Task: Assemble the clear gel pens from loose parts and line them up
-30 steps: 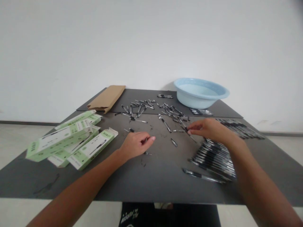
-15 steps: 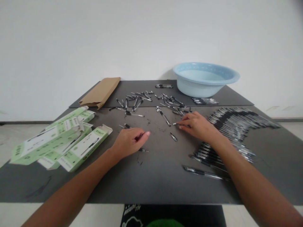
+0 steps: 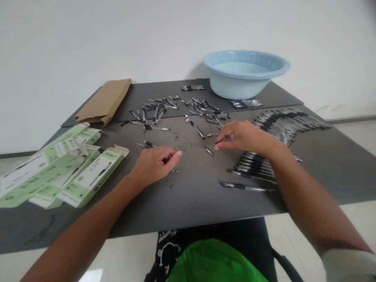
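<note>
My left hand (image 3: 155,164) is closed, its thumb pressed along the curled fingers. Whatever it holds is hidden inside. Under and behind it lie pen parts, among them a dark-gripped pen piece (image 3: 149,144). My right hand (image 3: 239,135) hovers low over the table, thumb and fingertips slightly apart, with nothing visible between them. Just left of its thumb lies a short clear-and-black pen piece (image 3: 209,150). Another small pen part (image 3: 211,135) lies by its fingertips. Beyond is a longer pen barrel (image 3: 196,128). A fanned row of pens (image 3: 282,123) extends behind my right forearm.
Loose pen parts (image 3: 155,113) are scattered mid-table. Green-and-white pen boxes (image 3: 91,176) lie at left, below a brown paper packet (image 3: 102,102). A light-blue basin (image 3: 241,84) stands at the back right, with pens (image 3: 246,103) before it. A single pen (image 3: 246,187) lies near the front edge.
The view has tilted downward and turned slightly. My right hand has moved from the small pen part toward the short clear-and-black piece. My left hand stays closed in about the same place.
</note>
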`<state>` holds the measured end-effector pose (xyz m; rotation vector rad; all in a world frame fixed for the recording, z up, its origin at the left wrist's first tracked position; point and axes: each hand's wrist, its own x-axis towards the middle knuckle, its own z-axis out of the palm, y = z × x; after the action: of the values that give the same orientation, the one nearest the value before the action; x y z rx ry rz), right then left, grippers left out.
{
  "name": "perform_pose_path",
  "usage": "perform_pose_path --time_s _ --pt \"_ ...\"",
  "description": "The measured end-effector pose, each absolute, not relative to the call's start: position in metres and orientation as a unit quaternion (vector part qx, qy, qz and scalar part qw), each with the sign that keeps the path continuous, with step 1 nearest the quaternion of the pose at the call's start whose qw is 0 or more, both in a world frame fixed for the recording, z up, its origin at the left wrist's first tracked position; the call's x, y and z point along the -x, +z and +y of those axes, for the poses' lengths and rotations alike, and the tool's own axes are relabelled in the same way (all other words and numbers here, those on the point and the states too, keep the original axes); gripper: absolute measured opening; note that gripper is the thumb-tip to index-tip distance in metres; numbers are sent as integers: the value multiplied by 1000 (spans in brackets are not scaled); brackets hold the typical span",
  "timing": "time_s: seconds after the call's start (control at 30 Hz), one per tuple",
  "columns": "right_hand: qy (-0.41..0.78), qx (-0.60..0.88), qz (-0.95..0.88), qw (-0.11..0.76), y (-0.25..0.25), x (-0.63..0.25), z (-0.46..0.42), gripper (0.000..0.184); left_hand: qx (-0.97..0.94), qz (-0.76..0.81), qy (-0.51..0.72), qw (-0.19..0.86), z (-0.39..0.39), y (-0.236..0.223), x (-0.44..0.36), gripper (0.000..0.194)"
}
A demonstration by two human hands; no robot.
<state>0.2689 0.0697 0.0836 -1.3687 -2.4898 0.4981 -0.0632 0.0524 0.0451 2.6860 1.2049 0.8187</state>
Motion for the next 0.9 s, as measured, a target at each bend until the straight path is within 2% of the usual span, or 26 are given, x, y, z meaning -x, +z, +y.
perform_pose_path --time_s 0.13,0.23,0.4,0.5,0.9 --pt "365 452 -814 20 114 -278 38 25 -890 370 263 43 46 45 58 37" --pt "418 430 -798 -57 120 -278 20 22 -902 350 250 42 42 44 54 38" --pt "316 448 -829 -107 114 -266 8 10 -917 323 232 39 37 42 50 40" --pt "264 477 -829 -125 111 -261 5 13 -921 313 227 38 35 42 49 40" --pt "200 501 -830 -140 101 -265 -7 9 -934 290 204 38 31 42 50 40"
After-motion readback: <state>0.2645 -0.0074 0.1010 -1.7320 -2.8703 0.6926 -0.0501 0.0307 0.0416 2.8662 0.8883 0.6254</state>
